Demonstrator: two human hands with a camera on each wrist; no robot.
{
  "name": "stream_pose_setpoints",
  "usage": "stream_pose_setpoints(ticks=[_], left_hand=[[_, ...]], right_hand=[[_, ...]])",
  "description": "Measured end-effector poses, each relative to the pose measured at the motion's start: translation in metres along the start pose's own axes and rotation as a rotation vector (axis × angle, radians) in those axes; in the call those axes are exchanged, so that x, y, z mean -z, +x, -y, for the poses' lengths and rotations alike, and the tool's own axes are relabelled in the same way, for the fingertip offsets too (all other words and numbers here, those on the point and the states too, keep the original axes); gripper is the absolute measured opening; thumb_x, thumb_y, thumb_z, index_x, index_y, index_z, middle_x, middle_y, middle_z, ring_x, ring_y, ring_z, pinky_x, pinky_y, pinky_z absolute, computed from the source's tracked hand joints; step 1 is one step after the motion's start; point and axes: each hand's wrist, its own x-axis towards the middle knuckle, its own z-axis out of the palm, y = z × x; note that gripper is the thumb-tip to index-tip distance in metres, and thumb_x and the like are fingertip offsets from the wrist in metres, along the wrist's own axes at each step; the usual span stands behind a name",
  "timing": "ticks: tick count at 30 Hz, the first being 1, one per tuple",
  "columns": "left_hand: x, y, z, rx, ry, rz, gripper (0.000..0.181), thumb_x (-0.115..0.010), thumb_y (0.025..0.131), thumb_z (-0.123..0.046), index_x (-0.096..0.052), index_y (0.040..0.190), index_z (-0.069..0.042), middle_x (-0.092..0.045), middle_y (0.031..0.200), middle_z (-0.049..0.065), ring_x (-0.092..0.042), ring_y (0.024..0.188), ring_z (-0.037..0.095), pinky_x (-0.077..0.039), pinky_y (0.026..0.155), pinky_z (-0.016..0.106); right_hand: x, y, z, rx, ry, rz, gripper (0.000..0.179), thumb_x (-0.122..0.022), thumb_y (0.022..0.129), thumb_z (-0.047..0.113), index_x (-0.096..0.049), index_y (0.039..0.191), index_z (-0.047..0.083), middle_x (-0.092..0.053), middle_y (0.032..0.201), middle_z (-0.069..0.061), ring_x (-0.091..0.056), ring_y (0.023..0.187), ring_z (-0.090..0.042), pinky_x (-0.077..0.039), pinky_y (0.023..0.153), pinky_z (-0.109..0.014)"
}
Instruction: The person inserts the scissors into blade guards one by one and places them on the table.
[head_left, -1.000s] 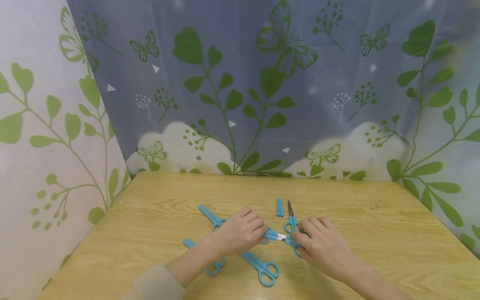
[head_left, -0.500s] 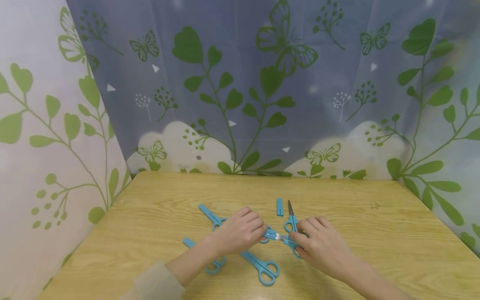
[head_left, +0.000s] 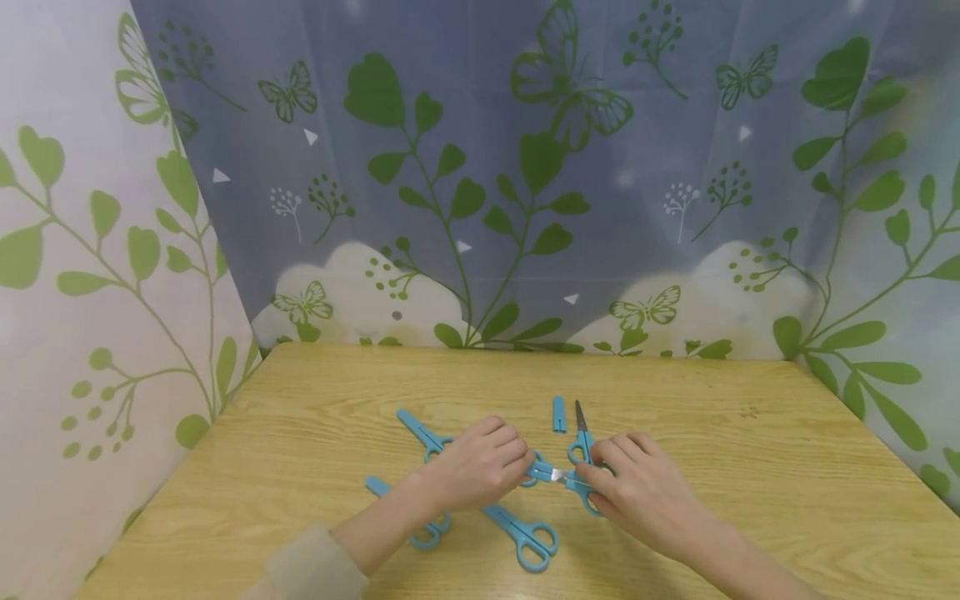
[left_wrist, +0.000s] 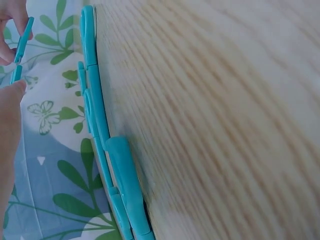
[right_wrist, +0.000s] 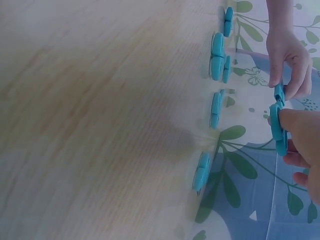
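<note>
My right hand (head_left: 641,492) grips a pair of blue scissors (head_left: 582,485) by the handles, thumb on top in the right wrist view. The blades point left, and a short bright stretch of blade (head_left: 558,476) shows. Around the tips is a blue blade cover (head_left: 542,472), which my left hand (head_left: 480,462) pinches at its far end. Both hands are above the table. Just beyond the right fingertips lies another pair of scissors (head_left: 582,437) with dark bare blades. A loose blue cover (head_left: 558,414) lies beside it.
Three covered blue scissors lie on the wooden table (head_left: 712,433): the upper-left pair (head_left: 420,428), the lower-left pair (head_left: 429,534) partly under the left forearm, and the front pair (head_left: 531,540). A leaf-patterned curtain (head_left: 465,208) closes off the back and sides.
My right hand and its scissors have shifted very slightly left, toward the left hand. Both grips stay the same, and the things on the table have not moved.
</note>
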Motion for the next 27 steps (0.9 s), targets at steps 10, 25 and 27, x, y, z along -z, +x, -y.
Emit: stream_pose_setpoints(ticks=[10, 25, 27], left_hand=[[0.0034, 0.0008, -0.0032, 0.050, -0.046, 0.051, 0.017, -0.062, 0.086, -0.028, -0.068, 0.093, -0.014, -0.065, 0.088, -0.006, -0.057, 0.081, 0.008, -0.044, 0.081, 0.022], [0.0003, 0.0023, -0.0030, 0.041, -0.043, 0.029, 0.014, -0.062, 0.087, -0.026, -0.069, 0.089, -0.014, -0.066, 0.085, -0.006, -0.057, 0.079, 0.008, -0.044, 0.081, 0.023], [0.0004, 0.0024, -0.0029, 0.038, -0.042, 0.031, 0.014, -0.062, 0.086, -0.026, -0.069, 0.088, -0.014, -0.066, 0.085, -0.006, -0.057, 0.079, 0.008, -0.044, 0.081, 0.023]], right_hand=[[-0.0004, 0.0009, 0.0005, 0.005, -0.006, 0.005, 0.042, -0.087, 0.051, 0.018, -0.067, 0.089, 0.014, -0.055, 0.084, 0.000, -0.053, 0.076, -0.020, -0.047, 0.067, -0.038], [-0.0027, 0.0035, 0.0023, 0.012, -0.020, -0.028, 0.037, -0.083, 0.052, 0.016, -0.066, 0.085, 0.013, -0.054, 0.081, 0.000, -0.053, 0.075, -0.020, -0.047, 0.069, -0.039], [-0.0026, 0.0037, 0.0026, 0.012, -0.020, -0.027, 0.038, -0.084, 0.052, 0.017, -0.066, 0.085, 0.013, -0.055, 0.082, 0.000, -0.054, 0.076, -0.020, -0.047, 0.069, -0.039]])
